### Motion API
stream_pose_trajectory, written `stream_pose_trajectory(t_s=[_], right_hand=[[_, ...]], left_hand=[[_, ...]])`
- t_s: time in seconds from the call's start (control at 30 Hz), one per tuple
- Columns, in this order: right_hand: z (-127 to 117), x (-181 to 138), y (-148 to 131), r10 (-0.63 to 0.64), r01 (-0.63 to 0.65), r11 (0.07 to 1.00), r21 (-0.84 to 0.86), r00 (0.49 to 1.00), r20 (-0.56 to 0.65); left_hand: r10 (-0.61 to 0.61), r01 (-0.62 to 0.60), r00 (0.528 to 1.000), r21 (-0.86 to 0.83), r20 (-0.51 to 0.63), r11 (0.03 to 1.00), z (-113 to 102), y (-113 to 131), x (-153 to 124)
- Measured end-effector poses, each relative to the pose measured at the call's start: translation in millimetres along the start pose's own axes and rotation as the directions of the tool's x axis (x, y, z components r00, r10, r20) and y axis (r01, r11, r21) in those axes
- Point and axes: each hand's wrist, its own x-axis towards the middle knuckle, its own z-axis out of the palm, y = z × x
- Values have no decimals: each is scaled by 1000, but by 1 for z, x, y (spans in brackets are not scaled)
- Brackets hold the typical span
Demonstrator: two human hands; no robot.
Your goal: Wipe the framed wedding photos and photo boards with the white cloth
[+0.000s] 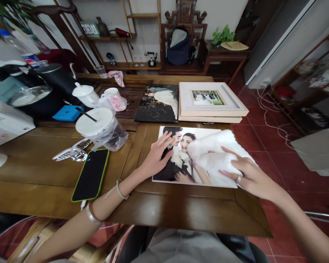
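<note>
A wedding photo print (185, 171) lies flat near the right end of the wooden table. My left hand (160, 153) rests on its left part, fingers outstretched and holding nothing. My right hand (245, 171) grips a fluffy white cloth (216, 149), bunched under the fingers over the right side of the photo. The cloth hides that part of the picture and hangs past its right edge. Behind the photo lie a dark photo panel (160, 104) and a pale framed photo (183, 98) stacked on another frame.
Left of my hands are a phone (91, 175) with a green case, a lidded drink cup (95, 124) in plastic, and shiny clips (75, 151). Further back stand a white teapot (85, 95), a blue box (68, 113) and a black pot (38, 104). The table's edge (252, 219) is at front right.
</note>
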Motion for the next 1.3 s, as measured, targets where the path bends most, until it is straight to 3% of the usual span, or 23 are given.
stream_pose_trajectory(t_s=[0.1,0.3,0.43,0.57,0.67,0.8,0.9,1.0,1.1,1.3], right_hand=[[-3,13,2,-29,29,999,-13,999,28],[-10,65,14,-7,6,1000,-12,994,-111],[-4,75,19,-27,25,1000,-11,978,-206],[9,54,11,-62,51,997,-54,972,-227],[12,23,-8,-151,145,987,-65,983,-107],[9,-24,-36,-275,277,960,-31,960,59],[11,-50,-46,-314,314,949,12,946,86],[16,-57,-42,-298,296,955,31,951,81],[19,-41,-28,-188,188,982,3,981,44],[3,33,3,-66,68,997,41,995,-70]], left_hand=[[-1,0,1000,54,21,999,1,0,-1],[32,-40,996,101,77,994,-1,-1,-1],[34,-42,997,104,71,994,-1,-2,-1],[26,-34,997,108,77,994,-2,1,0],[20,-29,996,111,82,993,-3,3,-1],[16,-26,996,117,84,993,-2,3,-1],[16,-26,996,112,87,993,-2,2,0],[23,-33,996,110,90,993,-3,1,0],[38,-47,995,109,91,993,-3,1,1],[48,-57,995,103,89,993,-2,-1,0]])
